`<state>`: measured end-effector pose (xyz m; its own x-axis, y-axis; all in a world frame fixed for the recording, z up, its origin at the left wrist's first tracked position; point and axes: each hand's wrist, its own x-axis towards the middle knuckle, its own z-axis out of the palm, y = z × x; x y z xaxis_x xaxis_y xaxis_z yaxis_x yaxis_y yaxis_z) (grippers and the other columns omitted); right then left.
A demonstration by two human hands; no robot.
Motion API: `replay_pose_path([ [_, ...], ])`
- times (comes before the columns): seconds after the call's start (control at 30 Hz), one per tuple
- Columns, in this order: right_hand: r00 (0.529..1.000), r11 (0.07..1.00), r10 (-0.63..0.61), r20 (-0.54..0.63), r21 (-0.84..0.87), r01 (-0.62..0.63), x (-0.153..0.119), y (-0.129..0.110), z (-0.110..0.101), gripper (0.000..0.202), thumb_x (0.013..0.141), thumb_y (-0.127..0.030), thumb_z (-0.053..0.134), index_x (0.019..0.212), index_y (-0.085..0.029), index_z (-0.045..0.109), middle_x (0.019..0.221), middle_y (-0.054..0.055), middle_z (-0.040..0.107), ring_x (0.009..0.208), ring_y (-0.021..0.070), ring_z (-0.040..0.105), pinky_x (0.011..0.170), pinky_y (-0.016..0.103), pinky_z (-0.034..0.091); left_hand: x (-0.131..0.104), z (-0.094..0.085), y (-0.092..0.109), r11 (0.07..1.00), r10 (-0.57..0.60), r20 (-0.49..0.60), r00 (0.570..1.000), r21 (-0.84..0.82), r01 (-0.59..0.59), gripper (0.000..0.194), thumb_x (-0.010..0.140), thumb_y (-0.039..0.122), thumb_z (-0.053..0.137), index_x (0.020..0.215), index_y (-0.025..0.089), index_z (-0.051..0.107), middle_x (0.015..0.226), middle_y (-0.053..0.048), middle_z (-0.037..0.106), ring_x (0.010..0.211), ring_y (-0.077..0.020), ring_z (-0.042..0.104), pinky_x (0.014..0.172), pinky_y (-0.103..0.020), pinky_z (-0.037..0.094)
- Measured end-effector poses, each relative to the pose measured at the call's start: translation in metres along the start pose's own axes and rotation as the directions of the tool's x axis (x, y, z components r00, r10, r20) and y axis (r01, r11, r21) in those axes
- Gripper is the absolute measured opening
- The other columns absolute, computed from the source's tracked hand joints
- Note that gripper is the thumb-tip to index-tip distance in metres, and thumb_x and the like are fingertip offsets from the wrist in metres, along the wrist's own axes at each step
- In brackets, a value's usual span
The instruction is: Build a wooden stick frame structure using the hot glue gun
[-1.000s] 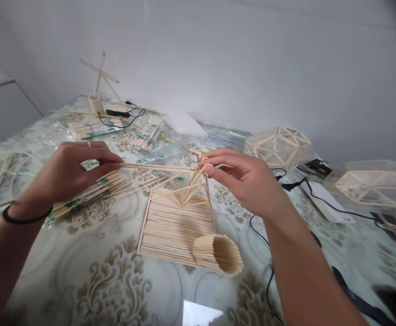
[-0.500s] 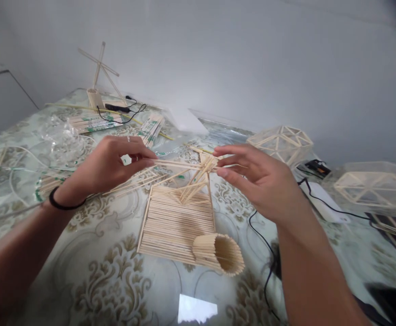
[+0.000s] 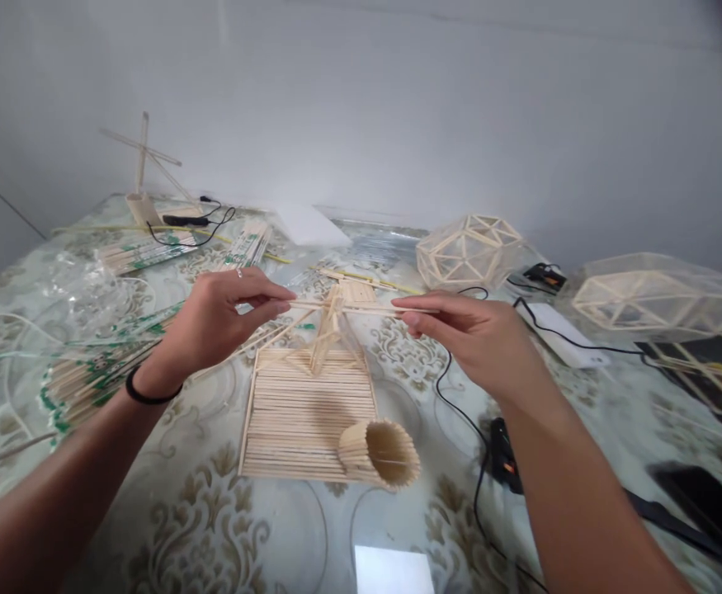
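Note:
Thin wooden sticks (image 3: 370, 310) stretch level between my two hands, above the far end of a flat stick panel (image 3: 304, 412). My left hand (image 3: 230, 309) pinches their left end between thumb and fingers. At the other end, my right hand (image 3: 453, 322) grips them with its fingertips. Just behind and below the sticks stands a small crossed stick frame (image 3: 325, 338) on the panel's far edge. A round cup made of sticks (image 3: 361, 450) lies tilted on the panel's near right corner, its opening facing right.
Packs of sticks (image 3: 88, 375) and crumpled clear plastic (image 3: 82, 285) lie at the left. Film-covered stick frames (image 3: 469, 247) stand at the back right. A black cable (image 3: 460, 404) runs beside my right arm, near a dark phone-like object (image 3: 700, 503).
My right hand has closed on the right end of the sticks, where its fingers were apart before. The view has shifted, so the table things sit further left.

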<state>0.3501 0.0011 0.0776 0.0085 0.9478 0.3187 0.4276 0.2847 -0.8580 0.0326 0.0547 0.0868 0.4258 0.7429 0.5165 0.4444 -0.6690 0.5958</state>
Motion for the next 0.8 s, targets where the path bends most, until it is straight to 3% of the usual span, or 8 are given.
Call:
replay_pose_path([
  [0.23, 0.998, 0.987, 0.026, -0.061, 0.16, -0.016, -0.003, 0.014, -0.002, 0.013, 0.084, -0.031, 0.084, 0.095, -0.028, 0.089, 0.068, 0.0, 0.076, 0.062, 0.0147, 0.068, 0.063, 0.031, 0.058, 0.001, -0.003, -0.004, 0.998, -0.037, 0.021, 0.999, -0.04, 0.038, 0.012, 0.093, 0.03, 0.079, 0.099, 0.024, 0.087, 0.092, -0.002, 0.083, 0.081, -0.0153, 0.075, 0.076, -0.026, 0.058],
  [0.6, 0.997, 0.94, 0.063, -0.043, 0.338, -0.045, -0.002, 0.02, 0.01, 0.013, 0.084, -0.032, 0.088, 0.096, -0.028, 0.088, 0.079, 0.001, 0.081, 0.075, 0.0161, 0.076, 0.078, 0.033, 0.066, -0.006, -0.013, -0.008, 0.987, -0.116, -0.007, 0.993, -0.111, 0.114, 0.008, 0.089, 0.024, 0.081, 0.094, 0.027, 0.087, 0.089, -0.001, 0.082, 0.085, -0.016, 0.075, 0.078, -0.027, 0.059],
  [0.8, 0.997, 0.937, 0.066, -0.043, 0.346, -0.047, 0.002, 0.022, 0.015, 0.016, 0.081, -0.038, 0.091, 0.092, -0.028, 0.088, 0.077, 0.0, 0.081, 0.074, 0.0163, 0.079, 0.076, 0.031, 0.068, -0.005, -0.022, -0.011, 0.989, -0.06, 0.012, 0.998, -0.133, 0.061, 0.011, 0.092, 0.024, 0.078, 0.097, 0.027, 0.087, 0.079, 0.001, 0.079, 0.081, -0.0152, 0.073, 0.077, -0.026, 0.058],
])
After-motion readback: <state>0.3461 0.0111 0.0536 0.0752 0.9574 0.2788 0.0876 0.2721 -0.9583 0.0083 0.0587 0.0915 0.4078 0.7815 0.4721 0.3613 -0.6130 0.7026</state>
